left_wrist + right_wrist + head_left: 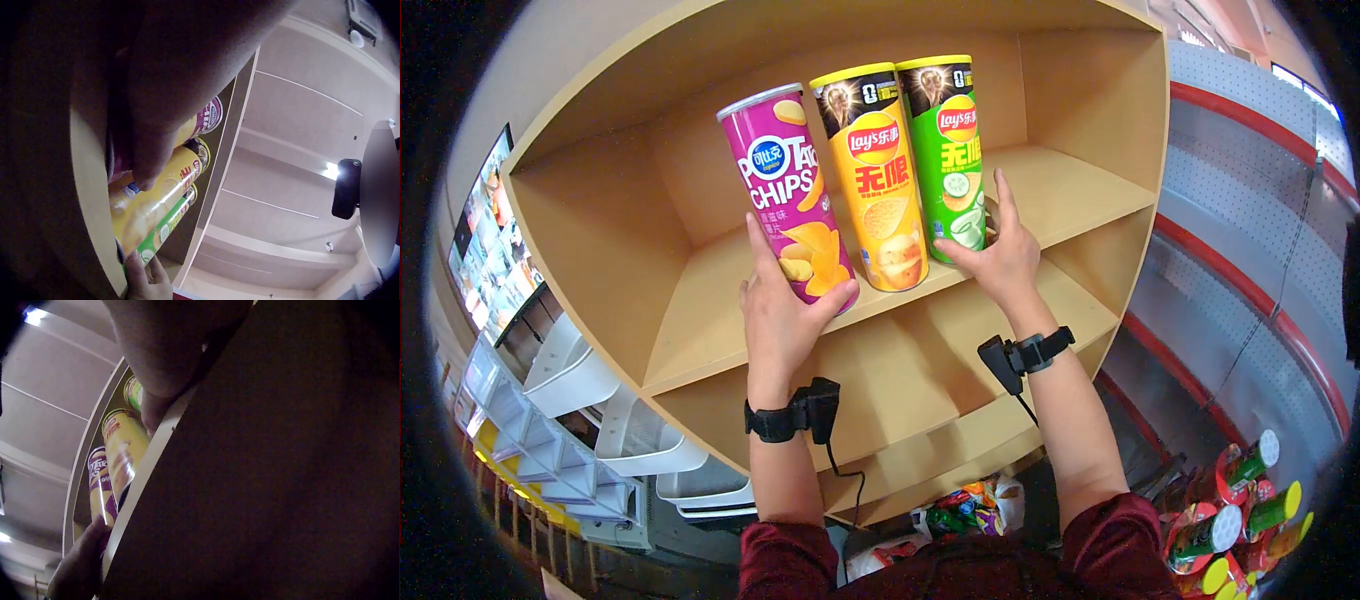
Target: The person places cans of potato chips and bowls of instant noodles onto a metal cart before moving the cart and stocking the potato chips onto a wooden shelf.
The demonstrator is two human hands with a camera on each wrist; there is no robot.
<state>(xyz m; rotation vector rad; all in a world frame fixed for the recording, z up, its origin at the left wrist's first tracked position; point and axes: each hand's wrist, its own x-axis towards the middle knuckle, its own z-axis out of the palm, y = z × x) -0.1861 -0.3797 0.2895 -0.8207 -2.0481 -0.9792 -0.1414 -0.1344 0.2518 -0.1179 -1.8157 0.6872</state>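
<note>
Three tall chip cans stand side by side at the front of a wooden shelf [730, 335]. On the left is a purple can [785, 190] marked "Potato Chips"; my left hand [783, 310] holds its lower part, fingers along the left side and thumb across the front. A yellow Lay's can [880, 190] stands in the middle, touched by neither hand in the head view. My right hand [1007, 252] grips the lower part of the green Lay's can [945, 150] on the right, thumb on its front and index finger pointing up. In the left wrist view, its fingers [139, 278] wrap the green can's base.
Below is a lower shelf level [960, 385]. Grey pegboard racks [1240, 270] with red edges stand right; more chip cans [1250, 510] are grouped at lower right. White baskets [640, 440] hang at left. A bag of colourful packets [970, 510] lies below the shelf.
</note>
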